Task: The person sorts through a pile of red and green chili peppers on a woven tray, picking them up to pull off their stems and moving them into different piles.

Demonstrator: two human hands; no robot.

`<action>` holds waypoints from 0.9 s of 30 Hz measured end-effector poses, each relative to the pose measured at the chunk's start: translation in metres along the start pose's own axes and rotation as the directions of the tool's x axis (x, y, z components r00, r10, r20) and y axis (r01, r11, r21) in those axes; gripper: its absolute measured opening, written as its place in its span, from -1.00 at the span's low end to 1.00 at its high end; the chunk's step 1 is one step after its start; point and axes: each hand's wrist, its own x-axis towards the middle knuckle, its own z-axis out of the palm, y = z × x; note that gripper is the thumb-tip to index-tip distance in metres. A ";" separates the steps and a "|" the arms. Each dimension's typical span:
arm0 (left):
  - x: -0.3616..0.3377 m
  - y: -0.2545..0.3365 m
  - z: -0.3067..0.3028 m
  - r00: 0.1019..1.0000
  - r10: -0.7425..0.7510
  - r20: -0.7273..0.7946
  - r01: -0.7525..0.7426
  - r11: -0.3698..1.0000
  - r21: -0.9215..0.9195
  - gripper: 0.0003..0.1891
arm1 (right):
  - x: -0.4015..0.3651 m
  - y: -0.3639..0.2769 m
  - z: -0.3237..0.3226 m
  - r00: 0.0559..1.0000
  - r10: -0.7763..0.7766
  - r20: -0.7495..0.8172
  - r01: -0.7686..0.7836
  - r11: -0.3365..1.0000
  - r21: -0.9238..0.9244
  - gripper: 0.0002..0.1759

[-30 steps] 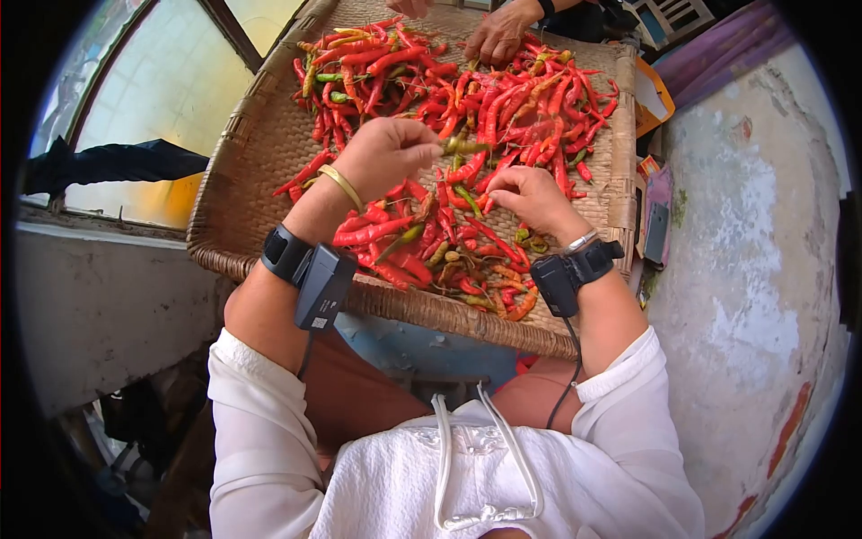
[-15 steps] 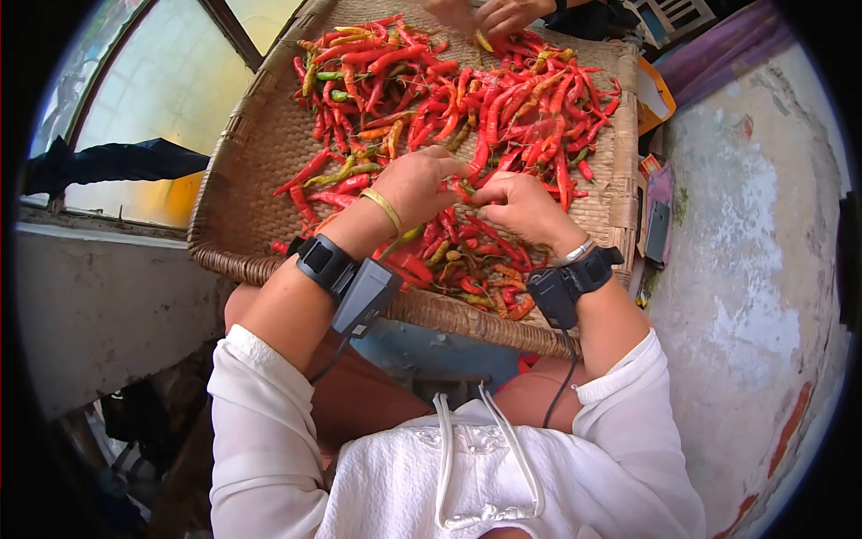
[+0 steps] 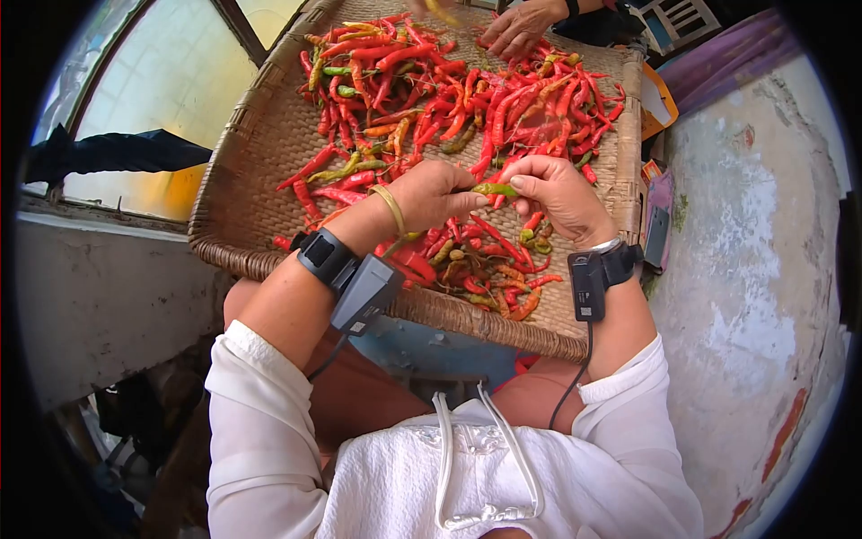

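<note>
A green chili pepper (image 3: 494,189) is stretched level between my two hands, over the woven basket tray (image 3: 242,193). My left hand (image 3: 429,193) pinches one end of it. The fingertips of my right hand (image 3: 558,196) close on the other end. Beyond my hands lies a big heap of mostly red chili peppers (image 3: 525,112), with some orange and green ones mixed in. A smaller pile of red, orange and greenish peppers (image 3: 462,260) sits below my hands, near the tray's front rim.
Another person's hand (image 3: 521,29) reaches onto the heap from the far side; a blurred yellowish pepper (image 3: 442,13) is near the top edge. A window (image 3: 157,99) and dark folded cloth (image 3: 117,154) are on the left. A worn wall (image 3: 745,234) stands right.
My right hand has moved right and turned, and the green pepper now shows between my hands. The other person's hands have drawn apart.
</note>
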 end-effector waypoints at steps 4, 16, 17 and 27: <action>0.003 -0.012 -0.001 0.956 -0.072 -0.283 0.098 0.992 0.077 -0.66 | 0.009 0.003 -0.010 0.997 -0.035 -0.070 0.009 0.941 -0.340 -0.89; 0.006 -0.046 0.004 0.997 0.001 -0.080 0.044 0.826 0.562 -0.82 | 0.019 0.016 -0.012 0.999 0.025 -0.037 -0.027 0.997 -0.077 -0.53; 0.007 -0.046 0.004 0.999 -0.003 -0.032 0.021 0.817 0.576 -0.82 | 0.020 0.022 -0.008 0.999 0.025 -0.035 -0.028 0.996 -0.080 -0.53; 0.008 -0.026 0.005 0.971 0.236 -0.044 -0.224 0.957 0.182 -0.80 | 0.018 0.040 0.013 0.986 0.161 0.042 -0.160 0.986 -0.037 -0.72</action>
